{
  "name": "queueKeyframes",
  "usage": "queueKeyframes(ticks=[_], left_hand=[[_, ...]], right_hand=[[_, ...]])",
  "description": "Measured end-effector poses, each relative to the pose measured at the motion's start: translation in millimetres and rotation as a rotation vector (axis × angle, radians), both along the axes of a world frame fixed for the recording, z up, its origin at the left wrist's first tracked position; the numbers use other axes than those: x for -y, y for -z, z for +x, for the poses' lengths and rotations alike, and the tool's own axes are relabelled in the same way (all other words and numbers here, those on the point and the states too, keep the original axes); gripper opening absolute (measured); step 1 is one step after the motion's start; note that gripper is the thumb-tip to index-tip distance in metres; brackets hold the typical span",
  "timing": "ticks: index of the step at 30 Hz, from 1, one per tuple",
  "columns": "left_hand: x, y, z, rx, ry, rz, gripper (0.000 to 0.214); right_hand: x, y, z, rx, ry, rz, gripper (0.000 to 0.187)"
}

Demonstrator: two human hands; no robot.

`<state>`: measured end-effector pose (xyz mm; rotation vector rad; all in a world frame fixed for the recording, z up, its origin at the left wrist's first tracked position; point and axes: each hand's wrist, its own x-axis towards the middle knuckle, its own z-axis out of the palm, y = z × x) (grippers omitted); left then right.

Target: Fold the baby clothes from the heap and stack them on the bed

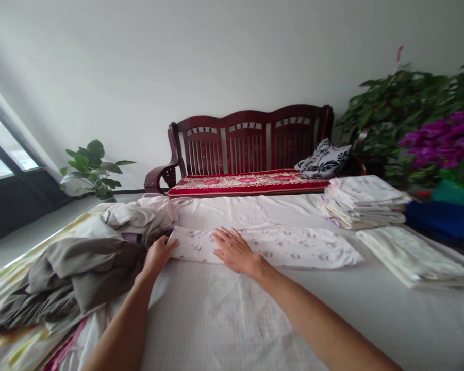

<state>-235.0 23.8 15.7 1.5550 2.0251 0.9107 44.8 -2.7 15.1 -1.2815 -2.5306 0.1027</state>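
Observation:
A long folded strip of white printed cloth (309, 248) lies crosswise on the white sheet (201, 304). At its left end my left hand (161, 252) grips the edge, thumb and fingers closed on it. My right hand (234, 250) rests flat on top of the strip, left of its middle, with the fingers spread. Left of my left hand is a rumpled pile of clothes, with a grey garment (88, 270) in front and a whitish garment (133, 216) behind. The cloth's right end lies flat, untouched by either hand.
On the right stand a stack of folded cloths (365, 201) and one folded pale cloth (413, 255) nearer me. Behind is a dark red wooden bench (243, 139) with a patterned cushion (325, 159). Potted plants (93, 165) and purple flowers (444, 136) flank the sides.

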Motion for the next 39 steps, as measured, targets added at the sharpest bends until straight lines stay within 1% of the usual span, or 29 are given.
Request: queueKeyframes(ticks=[2, 3, 5, 8, 10, 12, 13, 14, 16, 17, 19, 20, 21, 22, 24, 26, 28, 29, 31, 34, 36, 39], left_hand=[[2.1, 0.2, 1.7, 0.238, 0.014, 0.038, 0.038], [3.4, -0.5, 3.6, 0.304, 0.022, 0.039, 0.043], [6.1, -4.4, 9.5, 0.373, 0.038, 0.032, 0.05], [9.3, -17.0, 24.3, 0.526, 0.066, 0.052, 0.054], [11.1, -27.8, 38.4, 0.584, 0.103, 0.069, 0.052], [13.2, -36.8, 55.6, 0.583, 0.166, 0.07, 0.05], [14.5, -39.8, 65.2, 0.582, 0.201, 0.066, 0.05], [16.0, -41.4, 75.1, 0.586, 0.236, 0.059, 0.05], [19.5, -40.6, 95.0, 0.6, 0.308, 0.034, 0.052], [21.4, -38.5, 104.2, 0.606, 0.343, 0.013, 0.053], [24.4, -32.3, 119.0, 0.61, 0.405, -0.042, 0.054], [25.2, -28.7, 123.7, 0.612, 0.43, -0.068, 0.053], [25.2, -25.2, 126.3, 0.617, 0.442, -0.083, 0.053], [24.2, -21.7, 126.6, 0.621, 0.44, -0.085, 0.052], [19.5, -14.7, 121.2, 0.612, 0.399, -0.034, 0.049], [12.5, -7.3, 110.4, 0.545, 0.328, 0.08, 0.044], [5.7, 1.1, 98.6, 0.405, 0.285, 0.198, 0.037], [3.1, 5.7, 93.7, 0.316, 0.284, 0.238, 0.035], [0.1, 14.5, 87.4, 0.139, 0.338, 0.283, 0.034], [0.3, 24.7, 86.6, -0.082, 0.509, 0.312, 0.04], [2.2, 28.0, 89.0, -0.217, 0.597, 0.313, 0.045], [5.9, 28.8, 92.2, -0.385, 0.632, 0.287, 0.048]], right_hand=[[-7.5, 6.1, -17.4, -0.009, -0.004, -0.038, 0.056], [-9.8, 9.1, -23.2, -0.014, -0.002, -0.062, 0.056], [-12.1, 13.1, -29.4, -0.038, 0.003, -0.11, 0.057], [-12.5, 12.4, -28.3, -0.119, -0.018, -0.159, 0.054], [-13.2, 8.3, -24.2, -0.292, -0.011, -0.232, 0.045], [-14.3, 3.2, -19.6, -0.521, 0.057, -0.328, 0.034], [-14.5, 0.7, -17.5, -0.617, 0.105, -0.372, 0.033], [-14.4, -1.6, -15.6, -0.675, 0.15, -0.406, 0.038], [-12.8, -5.6, -12.2, -0.761, 0.201, -0.502, 0.053], [-11.4, -7.4, -10.8, -0.837, 0.211, -0.587, 0.057], [-8.1, -10.1, -8.6, -1.017, 0.202, -0.781, 0.059], [-6.7, -10.9, -7.9, -1.089, 0.198, -0.851, 0.057], [-5.5, -11.3, -7.6, -1.129, 0.208, -0.879, 0.052], [-4.8, -11.2, -7.6, -1.128, 0.234, -0.86, 0.046], [-4.2, -9.8, -8.5, -1.092, 0.314, -0.771, 0.037], [-4.2, -7.2, -9.7, -1.063, 0.364, -0.715, 0.036], [-4.3, -4.6, -10.0, -1.036, 0.36, -0.716, 0.036], [-4.4, -3.5, -9.6, -1.022, 0.356, -0.722, 0.035], [-4.9, -1.6, -7.6, -0.99, 0.357, -0.723, 0.037], [-6.6, 0.4, -2.7, -0.956, 0.374, -0.705, 0.044], [-7.6, 1.3, 0.5, -0.928, 0.388, -0.693, 0.048], [-6.9, 0.6, 4.3, -0.889, 0.401, -0.688, 0.053]])
